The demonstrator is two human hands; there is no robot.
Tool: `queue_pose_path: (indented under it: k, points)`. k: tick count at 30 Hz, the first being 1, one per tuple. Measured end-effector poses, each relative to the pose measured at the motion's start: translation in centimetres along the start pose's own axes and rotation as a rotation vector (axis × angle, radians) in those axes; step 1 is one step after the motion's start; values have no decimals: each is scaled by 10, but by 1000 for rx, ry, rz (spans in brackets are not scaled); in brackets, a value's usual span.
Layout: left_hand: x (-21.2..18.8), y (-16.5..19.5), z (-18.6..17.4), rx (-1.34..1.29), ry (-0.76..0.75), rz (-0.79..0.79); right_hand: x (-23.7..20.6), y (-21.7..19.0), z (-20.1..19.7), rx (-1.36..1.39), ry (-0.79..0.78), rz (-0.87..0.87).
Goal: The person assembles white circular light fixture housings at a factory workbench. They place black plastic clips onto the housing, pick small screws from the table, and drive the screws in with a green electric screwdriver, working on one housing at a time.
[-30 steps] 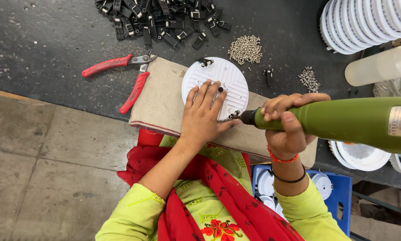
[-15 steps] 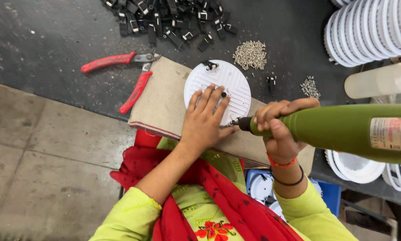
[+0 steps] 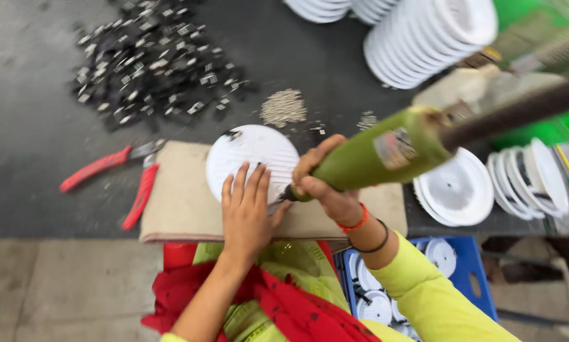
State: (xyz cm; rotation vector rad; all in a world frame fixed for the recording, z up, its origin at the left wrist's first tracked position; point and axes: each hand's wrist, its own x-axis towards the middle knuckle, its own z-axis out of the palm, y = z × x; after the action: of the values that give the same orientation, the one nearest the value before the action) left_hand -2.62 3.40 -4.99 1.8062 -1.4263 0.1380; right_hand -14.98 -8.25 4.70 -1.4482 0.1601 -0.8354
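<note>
On the tan pad (image 3: 183, 209) sits a white disc (image 3: 250, 155), left hand (image 3: 246, 212) spread flat pressing it, right hand (image 3: 325, 187) wrapped tight around a green power screwdriver (image 3: 373, 155). Risk: tip skids off, jabs fingers close beside it.

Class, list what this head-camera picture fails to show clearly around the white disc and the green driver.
- Driver tip: hidden between the left hand and right hand.
- Disc near edge: covered by left fingers.
- Black parts: too small to identify.
- Top right corner: blurred.
</note>
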Motion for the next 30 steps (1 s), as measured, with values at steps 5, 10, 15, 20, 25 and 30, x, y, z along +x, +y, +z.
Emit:
queue_pose_path:
  k: [5,10,15,20,25,30]
  points:
    - [-20,13,-7,-202,-93,17,10,-16,1,73,79,-103]
    - [-44,8,-40,-46,-147,312,22,-33,-12,16,128,-152]
    - [-46,-4,-57,-109,-149,434,33,-32,-18,-11,154,-168]
    - [-41,-5,-60,-102,-204,472,30,-28,-13,-150,241,-99]
    - [-41,-14,-57,-111,-180,514,29,-28,-10,-314,220,-160]
    - [-39,-22,-56,-326,-258,333,24,-25,-11,-162,227,-103]
